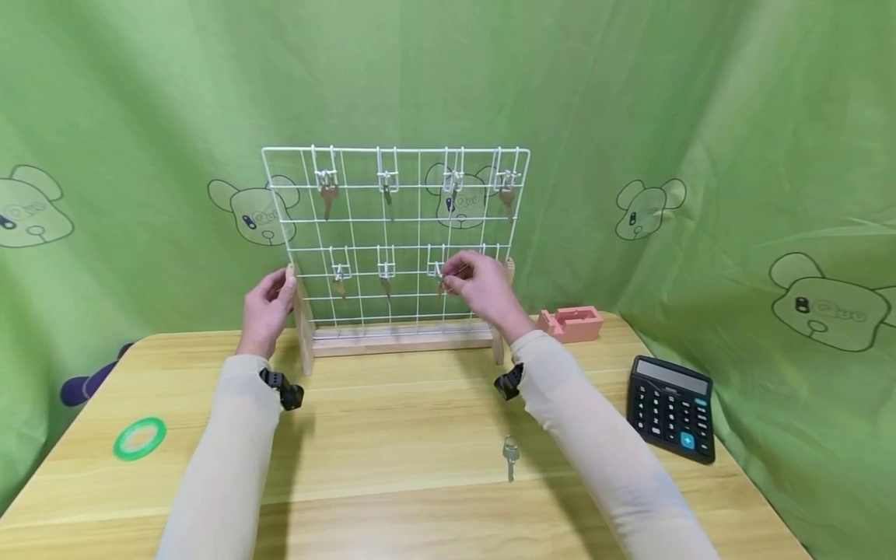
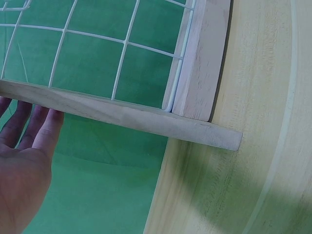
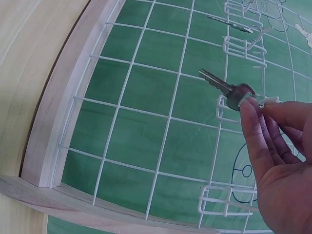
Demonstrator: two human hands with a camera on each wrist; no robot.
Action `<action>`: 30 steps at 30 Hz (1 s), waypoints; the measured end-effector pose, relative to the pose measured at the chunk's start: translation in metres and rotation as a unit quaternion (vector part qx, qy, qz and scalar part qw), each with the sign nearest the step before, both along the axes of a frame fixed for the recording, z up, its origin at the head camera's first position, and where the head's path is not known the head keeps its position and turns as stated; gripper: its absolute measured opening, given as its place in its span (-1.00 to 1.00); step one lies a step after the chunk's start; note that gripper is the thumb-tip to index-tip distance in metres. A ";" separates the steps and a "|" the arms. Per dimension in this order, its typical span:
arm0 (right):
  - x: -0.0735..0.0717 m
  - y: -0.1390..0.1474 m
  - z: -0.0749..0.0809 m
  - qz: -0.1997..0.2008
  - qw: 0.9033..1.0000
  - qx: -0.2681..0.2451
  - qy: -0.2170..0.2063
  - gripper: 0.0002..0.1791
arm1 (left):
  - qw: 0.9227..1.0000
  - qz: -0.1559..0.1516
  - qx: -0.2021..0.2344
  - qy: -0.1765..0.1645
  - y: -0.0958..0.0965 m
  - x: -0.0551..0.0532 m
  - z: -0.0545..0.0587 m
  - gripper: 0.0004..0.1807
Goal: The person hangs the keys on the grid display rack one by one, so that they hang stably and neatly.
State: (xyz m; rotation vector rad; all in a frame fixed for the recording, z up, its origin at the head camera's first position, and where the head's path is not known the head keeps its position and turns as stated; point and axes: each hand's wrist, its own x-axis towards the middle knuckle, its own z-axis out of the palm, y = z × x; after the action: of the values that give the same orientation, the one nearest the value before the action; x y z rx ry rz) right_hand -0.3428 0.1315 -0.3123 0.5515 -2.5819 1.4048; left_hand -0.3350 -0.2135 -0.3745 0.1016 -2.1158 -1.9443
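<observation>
A white wire grid rack [image 1: 418,233] in a wooden frame stands at the back of the table, with keys hanging from hooks in two rows. My left hand [image 1: 266,307] grips the upper part of its left wooden side post [image 1: 305,334]; in the left wrist view the fingers [image 2: 46,131] reach the post's edge. At the lower row, my right hand [image 1: 483,288] pinches a key [image 3: 234,92] by its head, right at a white hook [image 3: 222,109]. A vacant hook [image 3: 226,200] shows beside that hand. One loose key [image 1: 511,457] lies on the table.
A black calculator [image 1: 672,408] lies at the right, with a pink block-like holder [image 1: 570,323] behind it. A green ring [image 1: 139,439] is at the left. Green curtain [image 1: 448,70] surrounds the table's back and sides.
</observation>
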 end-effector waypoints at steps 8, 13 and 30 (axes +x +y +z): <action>0.006 0.004 -0.008 -0.003 0.999 0.030 0.025 -0.80 | 1.000 0.002 0.002 0.005 -0.004 0.002 -0.001 -0.41; 0.014 0.009 -0.015 -0.002 0.998 0.048 0.037 -0.83 | 1.000 0.003 0.005 0.001 -0.005 0.002 0.000 -0.40; 0.058 0.046 -0.045 0.040 0.993 0.108 -0.006 -0.81 | 1.000 0.002 0.000 0.000 -0.002 0.000 0.000 -0.42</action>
State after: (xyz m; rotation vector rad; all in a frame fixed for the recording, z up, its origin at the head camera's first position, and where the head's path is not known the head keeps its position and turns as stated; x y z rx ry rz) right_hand -0.2845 0.1775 -0.3568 0.6859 -2.7702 1.1593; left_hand -0.3349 -0.2154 -0.3745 0.1057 -2.1153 -1.9425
